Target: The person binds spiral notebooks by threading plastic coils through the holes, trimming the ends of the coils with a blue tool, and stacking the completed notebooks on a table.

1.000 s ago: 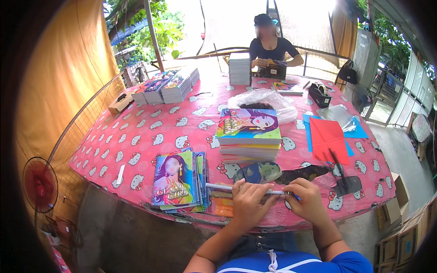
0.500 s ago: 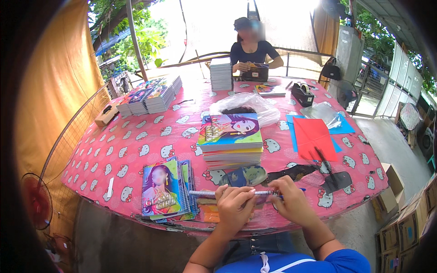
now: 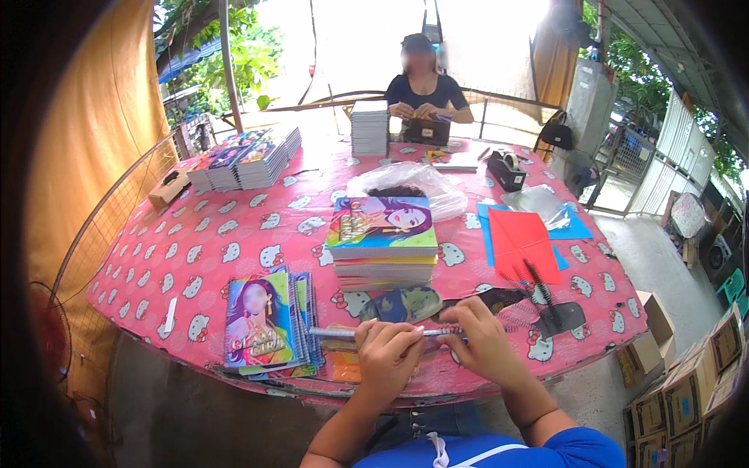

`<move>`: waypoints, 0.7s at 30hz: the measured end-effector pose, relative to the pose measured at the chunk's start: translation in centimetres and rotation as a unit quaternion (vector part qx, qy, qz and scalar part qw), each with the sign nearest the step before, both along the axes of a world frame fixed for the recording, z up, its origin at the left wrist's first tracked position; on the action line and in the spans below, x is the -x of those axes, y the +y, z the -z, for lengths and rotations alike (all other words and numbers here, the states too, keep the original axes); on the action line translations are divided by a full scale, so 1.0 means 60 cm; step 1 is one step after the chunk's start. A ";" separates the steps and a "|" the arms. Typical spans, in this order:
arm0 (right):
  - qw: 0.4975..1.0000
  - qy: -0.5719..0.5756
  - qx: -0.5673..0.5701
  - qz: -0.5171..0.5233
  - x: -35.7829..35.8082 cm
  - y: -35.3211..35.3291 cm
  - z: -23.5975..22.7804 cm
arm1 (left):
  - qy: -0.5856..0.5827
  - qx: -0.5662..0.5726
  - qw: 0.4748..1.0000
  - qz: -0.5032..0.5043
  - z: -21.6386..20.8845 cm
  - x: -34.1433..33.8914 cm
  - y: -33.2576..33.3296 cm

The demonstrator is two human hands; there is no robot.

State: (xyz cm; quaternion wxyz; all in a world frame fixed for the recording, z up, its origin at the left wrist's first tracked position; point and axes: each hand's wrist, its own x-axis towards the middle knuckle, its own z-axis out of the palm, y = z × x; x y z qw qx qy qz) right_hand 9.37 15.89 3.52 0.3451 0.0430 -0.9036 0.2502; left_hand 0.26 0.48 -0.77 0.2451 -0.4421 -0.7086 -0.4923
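Observation:
A notebook [image 3: 334, 333] is held edge-on over the near side of the table, with a thin spiral coil along its upper edge. My left hand [image 3: 386, 352] is closed around its middle, thumb and fingers pressing on the edge. At its right part my right hand [image 3: 480, 343] has its fingers curled, the fingertips pinching at the coil edge; exactly what they grip is partly hidden. Left of my hands lies a small pile of spiral notebooks [image 3: 261, 324] with colourful covers. Just beyond them are a camouflage-patterned pouch [image 3: 402, 304] and a tall stack of covered pages [image 3: 382, 234].
Loose black coils [image 3: 538, 285] lie at the right, near red [image 3: 524, 243] and blue sheets. Farther back are a plastic bag [image 3: 445, 191], a tape dispenser [image 3: 507, 171] and notebook stacks [image 3: 265, 160]. A co-worker [image 3: 425, 93] sits opposite. Cardboard boxes [image 3: 679, 398] stand at right.
The whole view has shifted slightly to the right, so things appear farther left. My left hand keeps its hold; my right fingers have shifted a little at the notebook's edge.

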 end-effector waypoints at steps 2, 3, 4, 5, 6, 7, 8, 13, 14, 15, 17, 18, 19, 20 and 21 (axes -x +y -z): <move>0.999 -0.035 -0.008 -0.016 -0.005 0.013 0.025 | -0.001 0.000 1.000 0.006 -0.002 -0.001 -0.002; 0.999 -0.033 -0.001 -0.023 -0.005 0.009 0.019 | -0.003 0.004 1.000 0.004 -0.001 -0.002 -0.006; 0.999 -0.032 0.006 -0.029 -0.004 0.001 0.009 | -0.001 0.004 1.000 0.001 -0.002 -0.003 -0.007; 0.999 -0.030 0.014 -0.036 -0.004 -0.003 0.004 | -0.001 0.002 1.000 0.000 -0.002 -0.003 -0.005; 0.999 -0.036 0.000 -0.032 -0.003 0.000 0.010 | -0.001 0.000 1.000 -0.002 -0.002 -0.003 -0.003; 0.999 -0.041 -0.013 -0.029 -0.003 0.006 0.024 | -0.002 -0.002 1.000 -0.004 -0.003 -0.003 -0.001; 0.998 -0.046 -0.025 -0.028 -0.001 0.007 0.032 | -0.004 -0.004 1.000 -0.002 -0.002 -0.003 -0.001; 0.999 -0.037 0.005 -0.025 -0.001 -0.005 0.018 | -0.015 -0.007 1.000 0.002 -0.001 -0.004 0.000; 0.999 -0.040 0.019 -0.018 -0.002 -0.005 0.023 | -0.013 -0.006 1.000 0.003 0.000 -0.005 -0.001; 0.999 -0.042 0.007 -0.027 0.000 -0.004 0.020 | -0.013 -0.006 1.000 0.003 0.001 -0.006 -0.004; 0.998 -0.046 -0.017 -0.045 0.004 -0.002 0.011 | -0.012 -0.004 1.000 0.001 0.000 -0.007 -0.006; 0.998 -0.038 -0.021 -0.037 0.004 -0.004 0.012 | -0.012 -0.003 1.000 -0.001 -0.002 -0.006 -0.006; 0.999 -0.030 -0.026 -0.030 0.004 -0.007 0.014 | -0.013 -0.001 1.000 -0.003 -0.002 -0.006 -0.006; 0.999 -0.022 -0.030 -0.022 0.003 -0.009 0.016 | -0.017 -0.001 1.000 -0.001 0.000 -0.006 -0.007; 0.999 -0.026 -0.037 -0.025 0.003 -0.008 0.017 | -0.019 -0.003 1.000 0.003 -0.001 -0.006 -0.007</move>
